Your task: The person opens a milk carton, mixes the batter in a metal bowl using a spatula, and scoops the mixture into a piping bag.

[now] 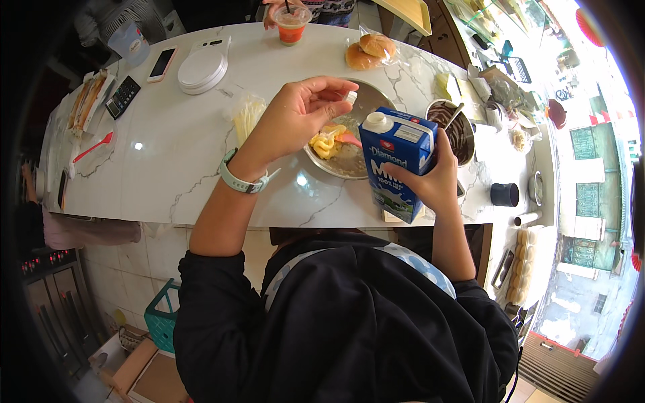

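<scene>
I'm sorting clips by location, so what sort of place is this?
Probably a small bakery or café kitchen: a metal mixing bowl holding a yellow mixture, a white digital scale and bagged buns share the marble-patterned counter.

White marbled counter point(161, 181) | pale tiles point(121, 258) below | metal appliance point(64, 299) left | bright daylight right

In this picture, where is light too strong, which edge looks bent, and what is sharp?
Head view: the outdoor area at right is partly washed out; head view: the marble table has glare spots, and its far edge bows; head view: the blue carton looks sharp.
</scene>
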### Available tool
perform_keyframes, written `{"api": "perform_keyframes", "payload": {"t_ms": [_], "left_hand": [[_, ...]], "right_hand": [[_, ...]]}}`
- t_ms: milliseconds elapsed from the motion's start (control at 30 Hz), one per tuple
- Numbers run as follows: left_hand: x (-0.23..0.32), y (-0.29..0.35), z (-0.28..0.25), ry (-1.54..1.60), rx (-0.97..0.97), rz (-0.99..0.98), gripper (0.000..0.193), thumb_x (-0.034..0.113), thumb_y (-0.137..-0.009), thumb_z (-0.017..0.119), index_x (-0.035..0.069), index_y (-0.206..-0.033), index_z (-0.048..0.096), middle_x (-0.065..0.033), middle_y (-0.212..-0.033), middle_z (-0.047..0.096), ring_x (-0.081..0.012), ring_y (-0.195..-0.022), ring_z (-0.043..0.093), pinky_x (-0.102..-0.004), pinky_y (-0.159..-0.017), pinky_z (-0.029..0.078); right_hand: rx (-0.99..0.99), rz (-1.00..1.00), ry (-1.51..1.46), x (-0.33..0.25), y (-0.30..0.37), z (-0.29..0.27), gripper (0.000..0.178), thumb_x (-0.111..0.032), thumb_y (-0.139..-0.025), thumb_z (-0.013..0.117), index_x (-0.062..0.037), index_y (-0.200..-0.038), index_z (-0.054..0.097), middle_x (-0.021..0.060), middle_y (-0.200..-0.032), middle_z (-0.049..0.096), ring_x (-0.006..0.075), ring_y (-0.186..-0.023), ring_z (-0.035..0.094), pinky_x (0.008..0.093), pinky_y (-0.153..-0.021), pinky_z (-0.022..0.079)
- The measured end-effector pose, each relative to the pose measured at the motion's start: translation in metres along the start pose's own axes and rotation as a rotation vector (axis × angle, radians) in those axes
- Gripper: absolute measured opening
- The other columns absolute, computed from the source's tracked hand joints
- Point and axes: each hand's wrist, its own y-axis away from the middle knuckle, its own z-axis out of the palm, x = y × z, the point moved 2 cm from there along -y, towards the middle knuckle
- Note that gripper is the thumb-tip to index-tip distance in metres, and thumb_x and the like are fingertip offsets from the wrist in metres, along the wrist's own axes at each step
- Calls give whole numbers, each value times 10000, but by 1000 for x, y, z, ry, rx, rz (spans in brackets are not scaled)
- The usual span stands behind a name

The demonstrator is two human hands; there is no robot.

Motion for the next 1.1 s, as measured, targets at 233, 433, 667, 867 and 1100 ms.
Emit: {"api": "perform_keyframes", "payload": {"t_ms": [233, 433, 667, 867, 1100], "left_hand": [[21, -4, 18, 142, -152, 47, 287, 71, -890, 621, -12, -1164, 594, -65, -1105, 639, -117, -1014, 599, -242, -910, 476], [33, -8, 29, -143, -180, 146, 255, 69, -875, 636, 8, -1122, 633, -84, -1109, 636, -131, -985, 605, -254, -897, 482], [50, -17, 28, -333, -358, 239, 258, -28, -882, 551, 18, -1121, 635, -104, -1140, 617, -170, -1036, 594, -280, -930, 466], [63, -25, 47, 273, -248, 306, 221, 41, -873, 572, 19, -1080, 647, -99, -1078, 634, -191, -1062, 575, -286, -925, 449], [86, -62, 43, -421, -189, 493, 328, 208, -856, 652, 18, -1122, 647, -28, -993, 631, -99, -925, 554, -247, -840, 459]], "right_hand": [[83, -85, -197, 8, 2, 0, 692, -281, -563, 874, 25, -1043, 480, 150, -943, 670, 196, -855, 669, 302, -766, 523], [84, -125, -160, 1, 4, -3, 688, -289, -562, 872, 23, -1032, 479, 149, -923, 666, 193, -833, 667, 293, -749, 521], [80, -154, -222, 1, 3, -10, 682, -262, -560, 876, 25, -1046, 492, 132, -928, 656, 175, -843, 657, 290, -760, 518], [21, -151, -573, -20, -10, -30, 736, -101, -575, 866, 44, -1171, 460, 131, -1045, 617, 181, -958, 623, 307, -859, 506], [69, -266, -455, -21, -45, -51, 723, -119, -578, 871, 38, -1153, 462, 143, -1042, 619, 189, -952, 629, 311, -843, 517]]}}
